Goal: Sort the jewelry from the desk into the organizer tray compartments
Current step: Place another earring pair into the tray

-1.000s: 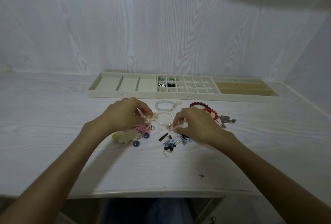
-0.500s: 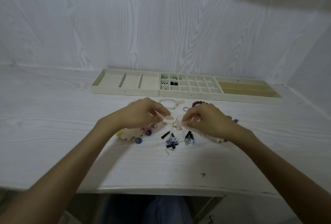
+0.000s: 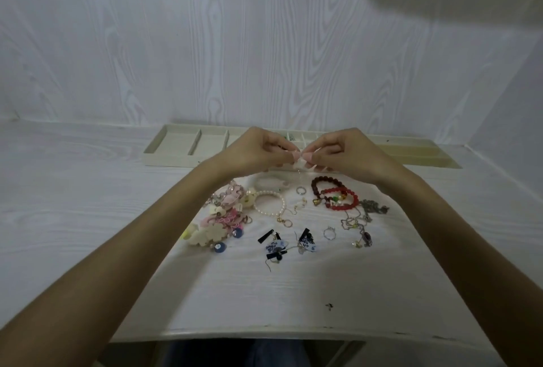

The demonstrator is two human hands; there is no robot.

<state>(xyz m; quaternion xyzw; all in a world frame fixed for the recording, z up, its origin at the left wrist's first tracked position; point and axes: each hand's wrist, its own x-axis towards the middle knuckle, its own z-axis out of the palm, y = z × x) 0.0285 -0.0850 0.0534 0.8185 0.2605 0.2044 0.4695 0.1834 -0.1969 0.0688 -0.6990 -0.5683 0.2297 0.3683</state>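
A small white charm [image 3: 300,163] was held above the desk [image 3: 88,219], in front of the tray [image 3: 176,158], pinched between the fingertips of both hands. The left hand [image 3: 255,150] and right hand [image 3: 343,152] met at the charm with fingers curled and thumbs pressed against it; what exactly the piece was could not be told. The tray lay along the desk's far edge, its three long left compartments bare and its middle part hidden behind the hands. On the desk below the hands lay a pearl bracelet [image 3: 269,204], a dark red bracelet [image 3: 326,186] touching a bright red bracelet [image 3: 342,199], and a ring [image 3: 301,190] between the pearl and red ones. A pink heap [image 3: 226,214] lay left of the pearls, a chain [image 3: 364,219] to the right, and blue-and-white earrings [image 3: 289,244] nearest the front edge.
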